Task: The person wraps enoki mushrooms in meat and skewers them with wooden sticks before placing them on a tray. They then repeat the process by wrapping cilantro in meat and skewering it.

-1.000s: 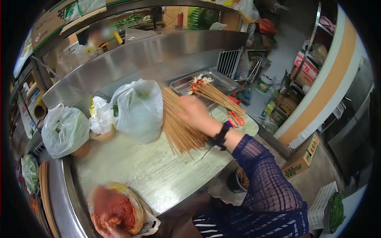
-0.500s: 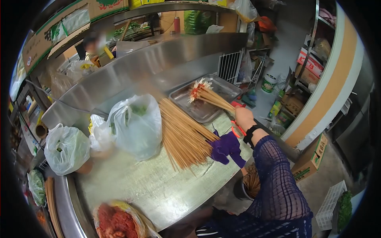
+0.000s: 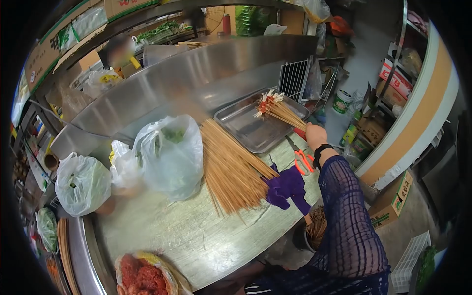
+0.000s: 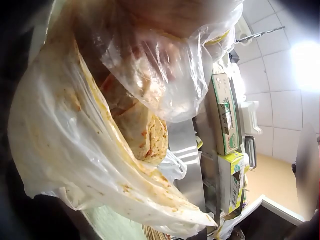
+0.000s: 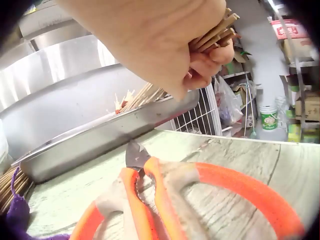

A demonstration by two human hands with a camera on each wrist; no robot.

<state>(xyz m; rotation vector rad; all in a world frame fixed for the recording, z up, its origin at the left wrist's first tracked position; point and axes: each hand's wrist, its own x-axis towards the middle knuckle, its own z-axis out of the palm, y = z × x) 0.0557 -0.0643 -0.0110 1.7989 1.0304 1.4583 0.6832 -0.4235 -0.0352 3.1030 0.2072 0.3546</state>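
My right hand [image 3: 316, 136] grips a bundle of thin wooden skewers [image 3: 290, 118] by their bare ends. Red and white food pieces [image 3: 268, 103] sit on the far ends, over a metal tray [image 3: 236, 129]. Below this hand, orange-handled scissors [image 5: 240, 184] lie on the board. In the left wrist view, my left hand [image 4: 157, 52] shows blurred through clear plastic at a stained white bag [image 4: 60, 135]; its fingers are mostly hidden. Red minced-looking food [image 3: 140, 275] fills the bag at the lower left of the head view.
A large fan of bare skewers [image 3: 231, 172] lies mid-table, its near end by a purple cloth-like item [image 3: 287, 187]. Filled plastic bags [image 3: 169, 157] stand to the left. A bucket of sticks [image 3: 316, 227] is below the table's front edge. A steel wall [image 3: 196, 69] backs the table.
My right hand has left the skewer fan, taken hold of the food-tipped bundle and swung right with it. My left hand, earlier at the red food, has dropped out of the head view.
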